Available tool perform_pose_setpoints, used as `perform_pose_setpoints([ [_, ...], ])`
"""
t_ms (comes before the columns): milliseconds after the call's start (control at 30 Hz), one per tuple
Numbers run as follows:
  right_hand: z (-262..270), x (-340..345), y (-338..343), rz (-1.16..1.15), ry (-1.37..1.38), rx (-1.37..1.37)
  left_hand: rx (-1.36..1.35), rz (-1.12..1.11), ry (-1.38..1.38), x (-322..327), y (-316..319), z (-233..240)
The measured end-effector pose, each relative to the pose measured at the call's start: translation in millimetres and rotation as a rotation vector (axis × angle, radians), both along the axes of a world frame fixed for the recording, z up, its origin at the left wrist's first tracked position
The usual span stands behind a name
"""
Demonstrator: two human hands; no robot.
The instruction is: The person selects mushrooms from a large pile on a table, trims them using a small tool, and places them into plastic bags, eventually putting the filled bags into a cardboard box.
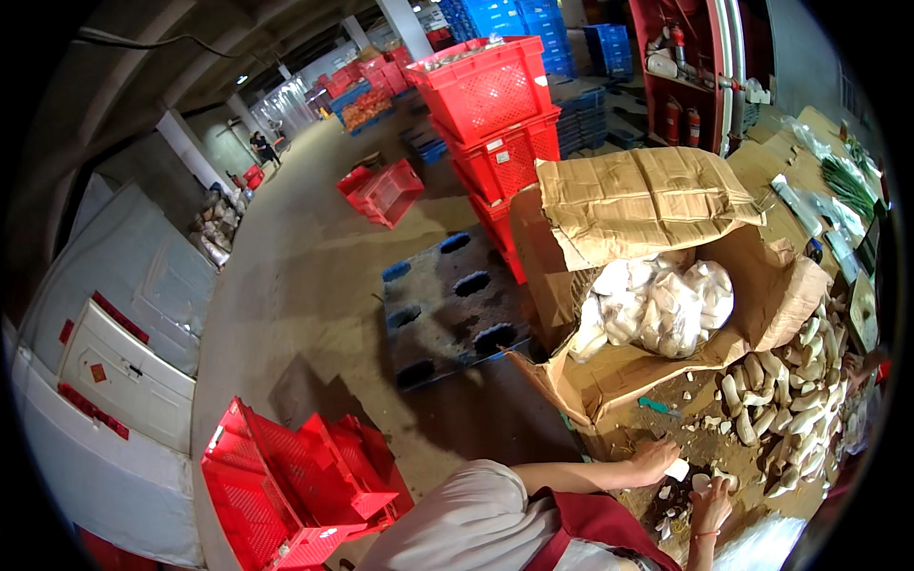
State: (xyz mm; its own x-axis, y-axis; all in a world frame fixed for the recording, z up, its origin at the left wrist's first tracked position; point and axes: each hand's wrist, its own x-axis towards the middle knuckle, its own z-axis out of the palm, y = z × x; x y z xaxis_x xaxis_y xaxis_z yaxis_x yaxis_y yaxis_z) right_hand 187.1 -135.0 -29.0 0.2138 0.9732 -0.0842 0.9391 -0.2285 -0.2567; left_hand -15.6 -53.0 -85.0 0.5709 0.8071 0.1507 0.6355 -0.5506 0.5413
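Observation:
My left hand (653, 462) is over the brown worktable (621, 435), its fingertips on a white cut mushroom piece (677, 469). Close by on the right, my right hand (710, 508), with a red cord at the wrist, has its fingers on a pale mushroom (727, 480). Dark scraps and white trimmings (665, 527) lie between and below the hands. Beyond them rests a knife with a green handle (653, 405). A large heap of king oyster mushrooms (800, 400) covers the table to the right.
An open cardboard box (742, 292) holds clear bags of mushrooms (668, 310) beyond my hands. Red crates (485, 93) stand stacked behind a pallet (457, 307); more red crates (307, 485) are on the floor at left. Another person's hand (857, 367) shows at far right.

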Motion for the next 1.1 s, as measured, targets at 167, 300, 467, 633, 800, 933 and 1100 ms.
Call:
perform_pose_setpoints([
  [167,-7,1,3,0.047,-0.088,0.107,-0.069,-0.01,0.001,3,2,0],
  [300,-29,12,1,0.203,-0.191,0.157,-0.081,-0.004,0.035,1,1,3],
  [467,-41,25,0,0.146,-0.207,0.126,-0.232,-0.03,-0.097,9,14,18],
  [633,24,16,24,-0.106,0.21,0.085,-0.527,-0.02,-0.049,-11,31,56],
  [800,75,65,23,-0.577,1.148,0.185,-0.846,0.122,-0.366,-15,50,70],
  [933,77,98,4,-0.465,1.319,0.415,-1.022,0.231,-0.556,-4,59,77],
  [1100,74,75,6,-0.167,0.296,0.236,-1.116,0.247,-0.543,-4,63,74],
])
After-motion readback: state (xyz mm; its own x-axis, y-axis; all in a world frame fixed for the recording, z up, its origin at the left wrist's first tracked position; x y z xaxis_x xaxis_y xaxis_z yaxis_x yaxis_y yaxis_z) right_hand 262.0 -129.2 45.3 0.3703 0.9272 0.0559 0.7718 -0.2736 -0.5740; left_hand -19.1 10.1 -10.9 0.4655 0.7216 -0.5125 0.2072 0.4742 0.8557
